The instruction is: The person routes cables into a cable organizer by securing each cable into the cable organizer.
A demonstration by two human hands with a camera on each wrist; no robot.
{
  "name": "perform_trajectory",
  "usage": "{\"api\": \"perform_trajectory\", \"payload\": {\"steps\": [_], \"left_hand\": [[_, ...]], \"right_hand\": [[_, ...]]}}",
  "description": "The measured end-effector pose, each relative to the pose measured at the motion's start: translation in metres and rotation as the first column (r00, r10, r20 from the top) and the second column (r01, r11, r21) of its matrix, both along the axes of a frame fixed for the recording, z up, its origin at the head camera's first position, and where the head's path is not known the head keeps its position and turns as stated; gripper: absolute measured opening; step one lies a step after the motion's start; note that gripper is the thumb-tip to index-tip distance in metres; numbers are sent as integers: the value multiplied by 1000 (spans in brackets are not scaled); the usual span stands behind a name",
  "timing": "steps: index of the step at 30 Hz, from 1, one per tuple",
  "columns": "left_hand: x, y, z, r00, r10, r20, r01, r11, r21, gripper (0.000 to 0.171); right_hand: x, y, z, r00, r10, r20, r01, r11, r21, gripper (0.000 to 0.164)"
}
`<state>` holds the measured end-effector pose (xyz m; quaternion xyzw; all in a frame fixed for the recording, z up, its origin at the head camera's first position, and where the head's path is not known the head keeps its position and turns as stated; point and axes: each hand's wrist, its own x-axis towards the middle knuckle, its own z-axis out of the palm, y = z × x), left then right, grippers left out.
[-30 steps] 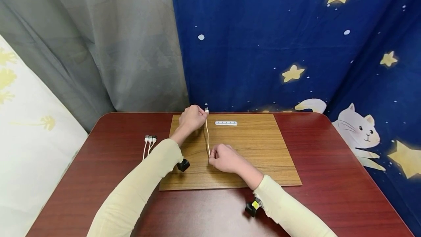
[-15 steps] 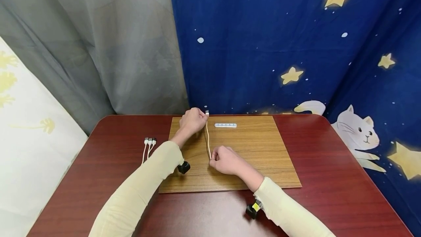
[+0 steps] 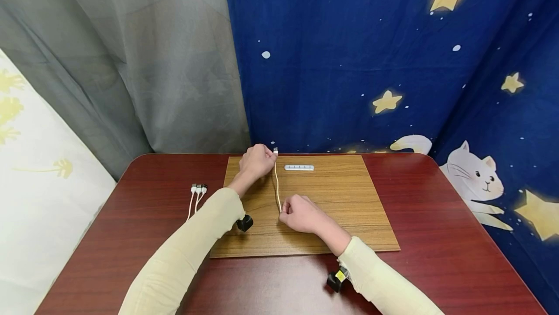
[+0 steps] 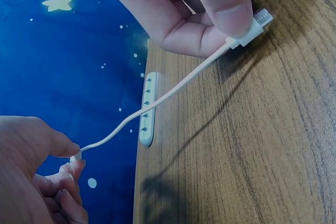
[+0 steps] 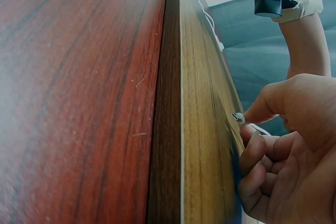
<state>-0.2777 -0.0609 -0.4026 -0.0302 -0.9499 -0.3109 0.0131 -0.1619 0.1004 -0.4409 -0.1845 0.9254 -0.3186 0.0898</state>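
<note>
A short white USB cable (image 3: pixel 277 184) is stretched between my two hands above the wooden board (image 3: pixel 340 208). My left hand (image 3: pixel 257 160) pinches it just below the USB plug (image 3: pixel 275 150), at the board's far edge. Nearer to me, my right hand (image 3: pixel 302 214) pinches the other end between thumb and finger. A small metal-tipped connector (image 4: pixel 262 18) sticks out past that thumb in the left wrist view; its tip (image 5: pixel 237 117) also shows in the right wrist view. Beside the left hand, a pale cable holder strip (image 3: pixel 299 167) with several slots lies on the board.
Several more white cables (image 3: pixel 198 190) lie on the red-brown table (image 3: pixel 148 198) left of the board, partly hidden by the left sleeve (image 3: pixel 188 242). A grey curtain (image 3: pixel 183 62) and a blue star-patterned curtain (image 3: pixel 323 62) hang behind the table.
The head view has tilted up slightly, so everything sits a little lower. Both hands keep their hold on the cable and have hardly moved.
</note>
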Motion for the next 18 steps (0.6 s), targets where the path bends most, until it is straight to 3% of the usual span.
{"api": "perform_trajectory", "payload": {"steps": [18], "left_hand": [[-8, 8, -5, 1000, -4, 18, 4, 1000, 15, 24]], "right_hand": [[-4, 4, 2, 1000, -28, 7, 28, 999, 18, 15]]}}
